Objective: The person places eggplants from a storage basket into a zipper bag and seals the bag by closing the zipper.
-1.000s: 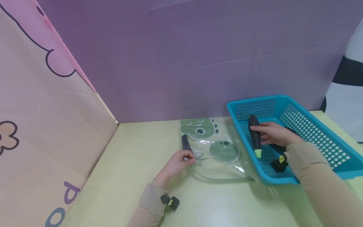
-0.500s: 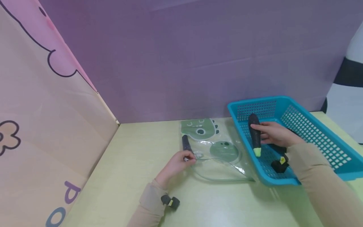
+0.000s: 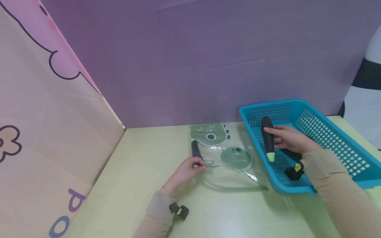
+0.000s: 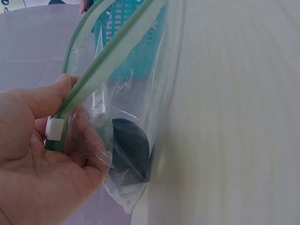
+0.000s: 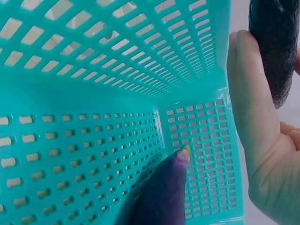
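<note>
My left hand pinches the green-edged mouth of a clear slider bag printed with green dinosaur shapes. In the left wrist view the white slider sits by the fingers and the bag's mouth gapes. Inside lies a dark, long thing, partly behind the plastic and the hand. My right hand grips a nearly black, long vegetable with a light green end, held over the basket's left side. A purple eggplant lies in the blue basket, mostly hidden by my right hand in the head view.
The basket, with slotted walls, stands at the right, close beside the bag on the pale table. A purple cloth rises behind the table, and a printed sheet borders it at the left.
My right hand has risen slightly with the dark vegetable, which has shifted a little toward the back. The left hand and the bag stay in place.
</note>
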### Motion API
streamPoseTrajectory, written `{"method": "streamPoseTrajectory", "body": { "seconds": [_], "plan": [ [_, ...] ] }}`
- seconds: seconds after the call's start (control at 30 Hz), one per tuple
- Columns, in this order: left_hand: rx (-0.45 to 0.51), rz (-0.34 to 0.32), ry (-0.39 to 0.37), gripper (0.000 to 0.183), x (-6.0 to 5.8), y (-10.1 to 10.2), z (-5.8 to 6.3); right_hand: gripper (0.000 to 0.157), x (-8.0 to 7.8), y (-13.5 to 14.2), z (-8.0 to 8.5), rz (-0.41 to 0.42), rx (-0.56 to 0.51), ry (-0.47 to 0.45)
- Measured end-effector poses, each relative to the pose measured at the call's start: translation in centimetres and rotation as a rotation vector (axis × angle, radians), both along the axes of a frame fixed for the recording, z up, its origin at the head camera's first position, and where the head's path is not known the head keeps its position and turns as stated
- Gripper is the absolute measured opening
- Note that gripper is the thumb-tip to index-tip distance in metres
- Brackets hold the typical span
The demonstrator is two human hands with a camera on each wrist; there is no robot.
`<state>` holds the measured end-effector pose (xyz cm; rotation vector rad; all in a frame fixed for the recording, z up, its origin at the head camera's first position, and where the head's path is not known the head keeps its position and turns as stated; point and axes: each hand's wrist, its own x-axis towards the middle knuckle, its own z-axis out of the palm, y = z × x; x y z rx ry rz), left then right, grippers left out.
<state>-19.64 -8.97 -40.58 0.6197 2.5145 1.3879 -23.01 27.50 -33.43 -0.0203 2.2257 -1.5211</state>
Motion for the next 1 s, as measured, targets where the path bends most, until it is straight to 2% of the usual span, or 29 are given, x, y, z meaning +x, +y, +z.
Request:
{"method": "streamPoseTrajectory", "body": {
  "seconds": [0.2,0.73,1.0],
  "plan": [
    [-0.006,-0.001,0.004,0.008,0.0,0.0,0.2,0.088,-0.1,0.2,0.0,-0.02,-0.018,0.006],
    [-0.011,-0.005,0.011,0.008,0.1,0.0,0.2,0.078,0.1,0.2,1.0,-0.046,-0.199,0.01],
    [-0.01,-0.007,0.014,0.008,0.0,0.0,0.1,0.079,0.4,-0.1,1.3,-0.068,-0.272,0.004]
  ]
}}
